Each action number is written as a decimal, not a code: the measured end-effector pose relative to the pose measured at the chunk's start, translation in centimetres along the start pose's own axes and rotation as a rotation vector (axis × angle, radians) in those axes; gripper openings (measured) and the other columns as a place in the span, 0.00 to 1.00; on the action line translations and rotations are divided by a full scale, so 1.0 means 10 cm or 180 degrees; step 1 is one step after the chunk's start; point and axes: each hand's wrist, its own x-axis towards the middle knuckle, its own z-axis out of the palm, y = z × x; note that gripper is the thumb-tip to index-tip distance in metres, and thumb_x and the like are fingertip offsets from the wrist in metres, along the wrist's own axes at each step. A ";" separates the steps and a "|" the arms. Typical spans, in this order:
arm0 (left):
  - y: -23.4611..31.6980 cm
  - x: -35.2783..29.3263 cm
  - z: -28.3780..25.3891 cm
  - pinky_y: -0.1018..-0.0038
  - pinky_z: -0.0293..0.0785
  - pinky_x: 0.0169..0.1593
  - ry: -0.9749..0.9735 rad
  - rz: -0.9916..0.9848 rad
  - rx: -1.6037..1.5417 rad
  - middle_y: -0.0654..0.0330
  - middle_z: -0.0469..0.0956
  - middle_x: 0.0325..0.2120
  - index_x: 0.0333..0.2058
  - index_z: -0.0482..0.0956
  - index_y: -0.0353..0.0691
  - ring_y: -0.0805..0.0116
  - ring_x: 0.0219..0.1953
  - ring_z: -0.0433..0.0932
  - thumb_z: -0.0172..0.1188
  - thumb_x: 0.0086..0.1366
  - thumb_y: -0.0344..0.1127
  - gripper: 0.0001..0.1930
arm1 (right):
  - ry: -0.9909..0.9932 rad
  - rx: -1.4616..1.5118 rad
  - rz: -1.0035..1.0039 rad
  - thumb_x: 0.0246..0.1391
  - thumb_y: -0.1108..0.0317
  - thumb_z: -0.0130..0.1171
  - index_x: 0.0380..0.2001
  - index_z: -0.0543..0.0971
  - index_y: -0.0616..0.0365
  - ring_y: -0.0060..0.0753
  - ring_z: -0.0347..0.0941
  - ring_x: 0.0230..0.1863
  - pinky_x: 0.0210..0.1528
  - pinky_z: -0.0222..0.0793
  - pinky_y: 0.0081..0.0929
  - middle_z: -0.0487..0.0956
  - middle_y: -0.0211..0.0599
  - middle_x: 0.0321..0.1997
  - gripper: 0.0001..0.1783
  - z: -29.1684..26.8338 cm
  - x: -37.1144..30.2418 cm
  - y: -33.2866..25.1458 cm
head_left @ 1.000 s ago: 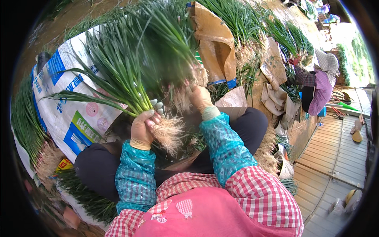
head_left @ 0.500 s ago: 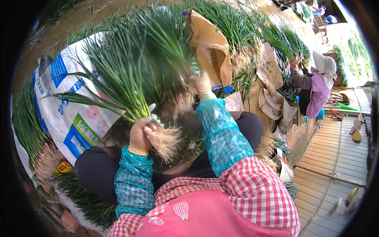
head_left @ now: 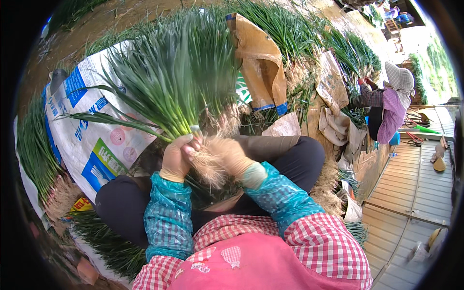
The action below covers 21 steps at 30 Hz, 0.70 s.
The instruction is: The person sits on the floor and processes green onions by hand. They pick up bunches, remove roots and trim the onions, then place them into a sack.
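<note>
My left hand [head_left: 180,155], in a pale thin glove, is closed round the lower stalks of a bunch of spring onions [head_left: 166,101]. Its long green leaves fan away from me, and its pale stringy roots [head_left: 209,166] hang toward my lap. Right beside those roots is my right hand [head_left: 231,155], also gloved. Motion smears its fingers, so whether it grips any stalks cannot be told. Just beyond my hands, more spring onions [head_left: 215,72] lie in a thick heap, their roots toward me.
A white printed sack [head_left: 92,130] lies at the left, with more spring onions [head_left: 36,150] past it. A brown sack [head_left: 258,63] stands folded ahead. At the right, another person [head_left: 392,108] in a hat crouches by another heap, near a ribbed metal sheet [head_left: 394,183].
My right hand has come back toward me from the heap beyond to the roots of the bunch in my left hand. The left hand has stayed nearly in place.
</note>
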 end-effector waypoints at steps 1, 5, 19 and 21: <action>0.00 -0.04 0.07 0.82 0.65 0.18 0.0248 0.0053 0.0311 0.55 0.73 0.19 0.33 0.74 0.29 0.74 0.14 0.67 0.54 0.56 0.29 0.09 | -0.0343 -0.0255 -0.0051 0.54 0.56 0.55 0.31 0.76 0.53 0.47 0.76 0.36 0.37 0.71 0.39 0.78 0.44 0.31 0.12 0.06 0.04 -0.09; -0.04 -0.01 -0.19 0.81 0.64 0.18 0.0627 0.0057 0.0207 0.58 0.72 0.17 0.34 0.75 0.29 0.73 0.12 0.64 0.52 0.55 0.28 0.09 | -0.0210 0.0310 -0.0965 0.55 0.54 0.55 0.32 0.78 0.55 0.47 0.76 0.36 0.38 0.71 0.39 0.78 0.45 0.28 0.15 -0.05 -0.06 0.04; -0.12 -0.12 -0.02 0.77 0.71 0.26 0.0546 0.0431 -0.0302 0.58 0.70 0.15 0.28 0.73 0.33 0.68 0.19 0.71 0.52 0.55 0.28 0.04 | 0.0203 0.5331 0.2108 0.63 0.57 0.43 0.34 0.76 0.62 0.23 0.64 0.16 0.18 0.62 0.22 0.74 0.31 0.20 0.20 0.85 0.72 0.22; -0.13 -0.13 -0.14 0.75 0.74 0.33 0.0357 0.0696 -0.0481 0.52 0.74 0.24 0.34 0.74 0.33 0.67 0.23 0.72 0.52 0.55 0.27 0.08 | -0.0031 0.5541 0.2411 0.63 0.52 0.44 0.36 0.77 0.60 0.23 0.63 0.16 0.17 0.61 0.22 0.75 0.31 0.21 0.22 0.52 0.71 -0.12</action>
